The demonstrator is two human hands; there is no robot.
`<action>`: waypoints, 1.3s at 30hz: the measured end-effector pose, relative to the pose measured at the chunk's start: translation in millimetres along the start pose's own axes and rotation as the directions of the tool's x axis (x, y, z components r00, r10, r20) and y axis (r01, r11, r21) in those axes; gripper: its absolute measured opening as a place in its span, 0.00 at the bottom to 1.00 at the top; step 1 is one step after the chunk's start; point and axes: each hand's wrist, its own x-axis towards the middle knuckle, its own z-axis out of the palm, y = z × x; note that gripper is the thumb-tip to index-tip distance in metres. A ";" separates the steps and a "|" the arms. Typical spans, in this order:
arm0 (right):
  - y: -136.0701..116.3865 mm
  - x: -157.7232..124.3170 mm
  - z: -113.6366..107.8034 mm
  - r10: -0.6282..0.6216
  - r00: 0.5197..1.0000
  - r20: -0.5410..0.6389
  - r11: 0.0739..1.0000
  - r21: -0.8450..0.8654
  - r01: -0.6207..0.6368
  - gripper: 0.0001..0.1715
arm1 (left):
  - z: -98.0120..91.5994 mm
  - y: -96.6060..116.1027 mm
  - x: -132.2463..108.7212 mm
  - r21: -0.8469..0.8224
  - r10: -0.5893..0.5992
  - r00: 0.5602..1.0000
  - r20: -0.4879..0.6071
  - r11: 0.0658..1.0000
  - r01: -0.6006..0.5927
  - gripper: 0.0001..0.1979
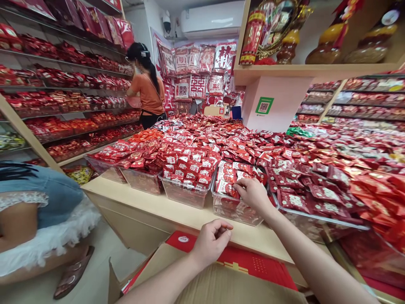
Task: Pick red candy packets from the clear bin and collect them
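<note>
My right hand [252,193] reaches over a clear plastic bin [236,210] of red and white packets [225,174]. Its thumb and fingertips are pinched together at the packets near the bin's front; whether a packet is between them is too small to tell. My left hand [211,240] hangs in front of the counter edge, above an open cardboard box [221,280] with red flat packages [253,264] in it. The left fingers are curled in toward the thumb, and what they hold, if anything, is hidden.
More clear bins [185,195] of red packets line the counter [126,196]. A crouching person [53,202] is at the left, and another in an orange shirt [148,93] stands by the shelves [69,88]. A wooden shelf [316,71] overhangs at upper right.
</note>
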 end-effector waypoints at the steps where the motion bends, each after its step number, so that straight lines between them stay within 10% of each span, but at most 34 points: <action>1: 0.4 -0.4 0.6 -0.017 1.000 -0.015 1.000 -0.013 0.016 0.14 | 0.1 0.0 0.0 0.000 -0.001 1.000 0.003 1.000 0.001 0.09; 39: -3.0 -5.2 -0.9 -0.136 0.985 -0.106 0.986 0.080 0.144 0.14 | 0.2 -3.8 -0.3 0.080 -0.012 1.000 0.006 0.997 0.012 0.09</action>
